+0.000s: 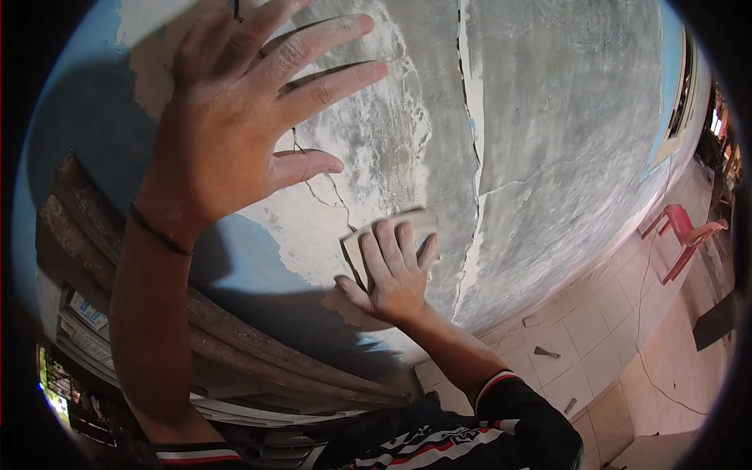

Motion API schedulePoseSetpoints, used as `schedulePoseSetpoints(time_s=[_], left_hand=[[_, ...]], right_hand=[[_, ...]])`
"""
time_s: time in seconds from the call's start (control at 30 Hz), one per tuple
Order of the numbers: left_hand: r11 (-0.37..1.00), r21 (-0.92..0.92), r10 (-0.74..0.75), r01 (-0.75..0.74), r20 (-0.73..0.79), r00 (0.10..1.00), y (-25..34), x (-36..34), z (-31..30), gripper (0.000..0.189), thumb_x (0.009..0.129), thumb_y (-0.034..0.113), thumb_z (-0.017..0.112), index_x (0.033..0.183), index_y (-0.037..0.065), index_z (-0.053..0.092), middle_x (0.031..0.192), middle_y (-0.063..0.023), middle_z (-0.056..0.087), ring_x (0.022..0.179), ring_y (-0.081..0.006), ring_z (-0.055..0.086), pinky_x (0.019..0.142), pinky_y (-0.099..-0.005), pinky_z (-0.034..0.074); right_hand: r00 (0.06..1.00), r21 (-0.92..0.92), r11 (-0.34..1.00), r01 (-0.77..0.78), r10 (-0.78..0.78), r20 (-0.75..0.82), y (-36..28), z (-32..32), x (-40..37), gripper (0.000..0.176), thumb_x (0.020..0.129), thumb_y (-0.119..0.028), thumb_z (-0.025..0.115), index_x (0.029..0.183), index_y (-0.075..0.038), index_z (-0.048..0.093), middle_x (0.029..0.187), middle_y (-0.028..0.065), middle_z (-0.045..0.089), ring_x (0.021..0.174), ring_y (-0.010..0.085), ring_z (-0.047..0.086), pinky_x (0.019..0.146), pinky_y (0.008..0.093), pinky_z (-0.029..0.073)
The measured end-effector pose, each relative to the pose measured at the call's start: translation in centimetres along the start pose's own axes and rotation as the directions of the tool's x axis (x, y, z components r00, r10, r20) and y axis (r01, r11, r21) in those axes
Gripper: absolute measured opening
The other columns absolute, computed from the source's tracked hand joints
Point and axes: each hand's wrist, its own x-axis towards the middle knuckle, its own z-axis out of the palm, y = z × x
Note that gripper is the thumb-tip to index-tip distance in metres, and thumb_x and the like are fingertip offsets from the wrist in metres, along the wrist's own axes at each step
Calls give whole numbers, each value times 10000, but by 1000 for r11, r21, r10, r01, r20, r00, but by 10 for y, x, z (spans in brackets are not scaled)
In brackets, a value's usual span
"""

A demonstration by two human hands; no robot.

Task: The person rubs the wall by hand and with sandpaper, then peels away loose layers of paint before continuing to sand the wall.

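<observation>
My left hand [235,117] is raised high at the left, dusty fingers spread over the wall [540,102], with a dark band round the wrist. No object shows in it. Lower and nearer the middle, my right hand [398,274] presses a pale, flat piece of sandpaper [356,262] to the wall, its fingers laid across the sheet and its thumb at the lower left edge. White filler [364,94] covers the surface around both hands. A long crack [472,141] runs down the grey plaster right of the sandpaper.
Long brown beams [258,345] lean along the lower left. A putty knife [546,352] lies on the tiled floor [591,325], with a small block [570,405] nearby. At the right stands a red plastic chair [684,239], and a thin cable [644,313] trails across the floor.
</observation>
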Motion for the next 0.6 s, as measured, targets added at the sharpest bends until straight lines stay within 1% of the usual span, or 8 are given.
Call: schedulePoseSetpoints(time_s=[0.07, 0.1, 0.2, 0.33, 0.37, 0.47, 0.57, 0.6], left_hand=[[1000, 10, 7, -7, -5, 1000, 0, 0, 1, 763, 536, 349, 790, 1255, 314, 538, 1389, 64, 417, 1319, -222, 294, 1076, -483, 188], [1000, 14, 12, -12, -10, 1000, 0, 0, 1, 756, 543, 351, 788, 1256, 312, 538, 1391, 63, 416, 1320, -222, 294, 1075, -482, 189], [999, 31, 15, -14, -22, 1000, 1, -2, 2, 733, 566, 355, 780, 1257, 305, 539, 1395, 61, 412, 1321, -222, 292, 1073, -480, 191], [998, 50, 29, -27, -38, 999, 0, -3, 5, 706, 594, 353, 767, 1259, 297, 538, 1395, 55, 413, 1320, -221, 295, 1073, -473, 191], [998, 50, 38, -36, -42, 998, -1, -3, 5, 701, 599, 352, 764, 1260, 295, 538, 1395, 54, 414, 1320, -220, 297, 1072, -471, 192], [997, 50, 55, -53, -48, 997, -3, -3, 6, 685, 615, 344, 759, 1261, 291, 538, 1394, 54, 417, 1321, -219, 296, 1066, -471, 195], [997, 52, 61, -58, -56, 997, -2, -1, 5, 606, 674, 267, 734, 1251, 273, 549, 1382, 50, 433, 1314, -214, 317, 1053, -456, 227], [994, 96, 43, -41, -17, 999, -1, 0, 3, 618, 656, 348, 731, 1244, 273, 556, 1386, 38, 418, 1305, -236, 305, 1034, -476, 228]], right_hand=[[982, 53, 996, -77, 66, 178, -2, -8, -24, 533, 735, -466, 626, 1126, -107, 568, 1201, 72, 520, 1052, 292, 495, 810, 643, 291], [983, 52, 996, -79, 69, 172, -2, -6, -36, 518, 729, -466, 631, 1107, -116, 575, 1179, 68, 531, 1034, 286, 501, 785, 628, 306], [983, -39, 999, 5, 2, 182, 3, 5, -40, 611, 713, -537, 610, 1084, -54, 568, 1171, 166, 502, 1060, 401, 454, 876, 705, 184], [996, -13, 998, 65, -66, -55, 0, -1, 18, 606, 748, -499, 600, 1158, -56, 551, 1261, 171, 490, 1169, 416, 414, 952, 699, 113], [995, -19, 997, 73, -74, -72, 0, -1, 20, 614, 765, -476, 599, 1190, -37, 534, 1294, 188, 476, 1216, 422, 383, 971, 698, 92], [998, 15, 1000, -9, 9, 58, -2, 2, -12, 614, 768, -464, 605, 1179, -14, 532, 1283, 200, 478, 1205, 430, 391, 971, 701, 91], [991, 23, 997, -67, 64, 118, -1, 11, -63, 611, 765, -451, 611, 1164, 5, 530, 1281, 203, 470, 1185, 443, 403, 968, 704, 91], [992, 3, 999, -53, 52, 111, 0, 11, -58, 611, 767, -454, 607, 1164, 4, 530, 1287, 204, 465, 1186, 448, 401, 969, 705, 84]])
